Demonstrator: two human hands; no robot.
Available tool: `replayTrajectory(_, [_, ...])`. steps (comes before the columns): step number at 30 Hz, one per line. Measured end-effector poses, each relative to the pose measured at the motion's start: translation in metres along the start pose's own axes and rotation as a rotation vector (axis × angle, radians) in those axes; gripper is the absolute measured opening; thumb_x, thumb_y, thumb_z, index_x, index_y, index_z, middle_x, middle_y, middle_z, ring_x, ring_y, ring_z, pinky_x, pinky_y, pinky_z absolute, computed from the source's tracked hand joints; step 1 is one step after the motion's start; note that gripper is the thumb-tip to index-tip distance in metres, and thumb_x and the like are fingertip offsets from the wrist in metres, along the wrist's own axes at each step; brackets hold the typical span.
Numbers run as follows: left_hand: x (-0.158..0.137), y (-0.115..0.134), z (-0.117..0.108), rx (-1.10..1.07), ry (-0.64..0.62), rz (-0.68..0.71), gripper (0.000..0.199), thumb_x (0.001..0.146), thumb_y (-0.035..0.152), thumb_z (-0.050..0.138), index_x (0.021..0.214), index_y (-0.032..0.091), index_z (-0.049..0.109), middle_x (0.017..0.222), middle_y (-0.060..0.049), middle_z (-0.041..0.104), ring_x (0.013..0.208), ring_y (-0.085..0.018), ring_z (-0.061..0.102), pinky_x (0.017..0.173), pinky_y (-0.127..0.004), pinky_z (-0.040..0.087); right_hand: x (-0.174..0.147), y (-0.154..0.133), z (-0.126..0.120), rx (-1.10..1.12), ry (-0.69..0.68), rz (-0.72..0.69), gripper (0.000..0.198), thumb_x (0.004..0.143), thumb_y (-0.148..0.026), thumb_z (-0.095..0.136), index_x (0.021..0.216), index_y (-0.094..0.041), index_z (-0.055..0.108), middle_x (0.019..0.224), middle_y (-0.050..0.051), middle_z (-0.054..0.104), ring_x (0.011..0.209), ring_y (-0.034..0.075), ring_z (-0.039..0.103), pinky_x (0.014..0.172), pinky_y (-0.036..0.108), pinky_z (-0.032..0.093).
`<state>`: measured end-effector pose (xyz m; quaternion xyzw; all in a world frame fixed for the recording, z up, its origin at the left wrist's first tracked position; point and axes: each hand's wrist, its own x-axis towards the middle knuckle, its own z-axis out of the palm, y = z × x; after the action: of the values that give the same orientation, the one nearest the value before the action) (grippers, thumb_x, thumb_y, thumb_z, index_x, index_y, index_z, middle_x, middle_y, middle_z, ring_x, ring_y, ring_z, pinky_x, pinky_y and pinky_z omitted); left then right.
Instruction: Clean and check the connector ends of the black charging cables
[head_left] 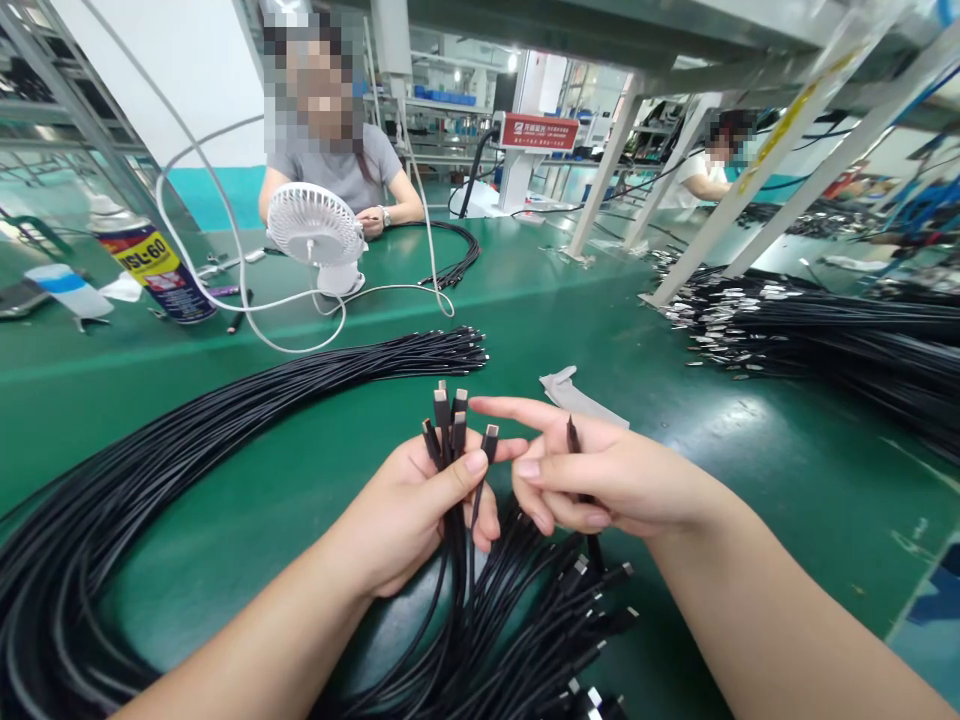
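Several black USB-C cables [459, 432] stand up in a fan from my left hand [420, 500], which is closed on them just below their metal-tipped plugs. My right hand [600, 470] is beside it, its index finger stretched out to the plugs at the right of the fan. A slim dark pen-like tool [572, 436] is tucked in that hand, its pointed end showing above the fingers; its exact kind I cannot make out. Below both hands lies a loose pile of black cables [540, 620], plug ends toward the right.
A long bundle of black cables [300, 375] curves along the left of the green table [750, 470]. Ahead are a white fan [315, 235], its looping cord and a spray can [154, 265]. A grey strip [581, 395] and a cable heap [825, 320] lie rightward. A person [345, 160] sits opposite.
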<state>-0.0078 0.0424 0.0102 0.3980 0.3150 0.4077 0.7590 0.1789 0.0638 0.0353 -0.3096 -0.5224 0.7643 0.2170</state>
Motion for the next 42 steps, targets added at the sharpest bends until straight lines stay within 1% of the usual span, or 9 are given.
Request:
replayTrajectory(5, [0.000, -0.003, 0.000, -0.004, 0.007, 0.006, 0.024, 0.080, 0.037, 0.069, 0.090, 0.015, 0.071, 0.057, -0.003, 0.066, 0.047, -0.011, 0.055, 0.048, -0.020, 0.042, 0.001, -0.003, 0.001, -0.235, 0.273, -0.126, 0.025, 0.087, -0.028, 0.060, 0.110, -0.017, 0.064, 0.073, 0.000, 0.062, 0.044, 0.004, 0.039, 0.038, 0.017, 0.025])
replayTrajectory(9, [-0.001, -0.003, 0.001, -0.011, 0.002, -0.006, 0.022, 0.080, 0.036, 0.070, 0.083, 0.014, 0.070, 0.055, -0.002, 0.065, 0.047, -0.010, 0.055, 0.050, -0.021, 0.043, 0.005, -0.002, 0.006, -0.384, 0.317, -0.268, 0.015, 0.087, -0.027, 0.062, 0.095, -0.016, 0.068, 0.071, 0.001, 0.064, 0.067, 0.011, 0.057, 0.054, 0.019, 0.041])
replayTrajectory(15, [0.000, -0.004, 0.001, -0.006, -0.001, -0.033, 0.024, 0.078, 0.037, 0.072, 0.072, 0.015, 0.064, 0.053, -0.002, 0.065, 0.047, -0.011, 0.056, 0.048, -0.021, 0.042, 0.007, 0.001, 0.015, -0.428, 0.376, -0.339, 0.011, 0.086, -0.026, 0.061, 0.080, -0.018, 0.063, 0.064, -0.002, 0.059, 0.059, 0.010, 0.055, 0.057, 0.022, 0.044])
replayTrajectory(19, [0.001, -0.004, 0.000, -0.002, -0.024, -0.042, 0.026, 0.077, 0.038, 0.073, 0.072, 0.015, 0.062, 0.054, -0.001, 0.065, 0.044, -0.010, 0.054, 0.046, -0.020, 0.041, 0.007, 0.004, 0.017, -0.491, 0.457, -0.375, 0.006, 0.084, -0.023, 0.062, 0.084, -0.017, 0.062, 0.057, -0.007, 0.046, 0.049, 0.007, 0.042, 0.048, 0.019, 0.037])
replayTrajectory(22, [0.001, -0.005, 0.001, 0.037, -0.022, -0.039, 0.030, 0.076, 0.041, 0.073, 0.070, 0.014, 0.061, 0.054, -0.001, 0.065, 0.045, -0.009, 0.055, 0.046, -0.019, 0.042, 0.009, 0.008, 0.022, -0.526, 0.486, -0.429, 0.016, 0.082, -0.024, 0.064, 0.097, -0.018, 0.061, 0.072, -0.005, 0.051, 0.045, 0.003, 0.035, 0.042, 0.018, 0.032])
replayTrajectory(27, [0.002, -0.007, 0.003, 0.090, -0.006, -0.028, 0.029, 0.079, 0.041, 0.071, 0.075, 0.013, 0.063, 0.058, -0.002, 0.067, 0.047, -0.011, 0.059, 0.049, -0.020, 0.047, 0.013, 0.010, 0.029, -0.543, 0.475, -0.514, 0.016, 0.083, -0.015, 0.058, 0.097, -0.021, 0.061, 0.092, -0.001, 0.057, 0.042, 0.000, 0.039, 0.039, 0.017, 0.034])
replayTrajectory(32, [0.000, -0.005, 0.007, -0.006, 0.105, -0.002, 0.024, 0.074, 0.031, 0.077, 0.087, 0.014, 0.065, 0.065, -0.002, 0.069, 0.051, -0.012, 0.062, 0.052, -0.022, 0.052, 0.012, 0.005, 0.024, -0.449, 0.488, -0.442, 0.001, 0.084, -0.020, 0.058, 0.083, -0.019, 0.058, 0.067, -0.004, 0.058, 0.045, 0.007, 0.053, 0.044, 0.019, 0.042])
replayTrajectory(36, [0.000, -0.003, 0.009, -0.049, 0.178, -0.020, 0.027, 0.068, 0.029, 0.082, 0.084, 0.014, 0.066, 0.066, -0.002, 0.068, 0.053, -0.013, 0.063, 0.054, -0.023, 0.054, 0.013, 0.006, 0.019, -0.467, 0.526, -0.459, 0.002, 0.082, -0.018, 0.061, 0.084, -0.019, 0.061, 0.072, -0.003, 0.063, 0.059, 0.009, 0.060, 0.055, 0.021, 0.049])
replayTrajectory(42, [0.000, -0.005, 0.003, -0.110, 0.084, -0.029, 0.021, 0.076, 0.033, 0.075, 0.084, 0.015, 0.067, 0.066, -0.002, 0.066, 0.057, -0.012, 0.062, 0.055, -0.023, 0.053, 0.015, 0.006, 0.019, -0.434, 0.496, -0.444, 0.004, 0.083, -0.020, 0.061, 0.086, -0.018, 0.062, 0.071, -0.002, 0.064, 0.055, 0.010, 0.058, 0.056, 0.023, 0.050])
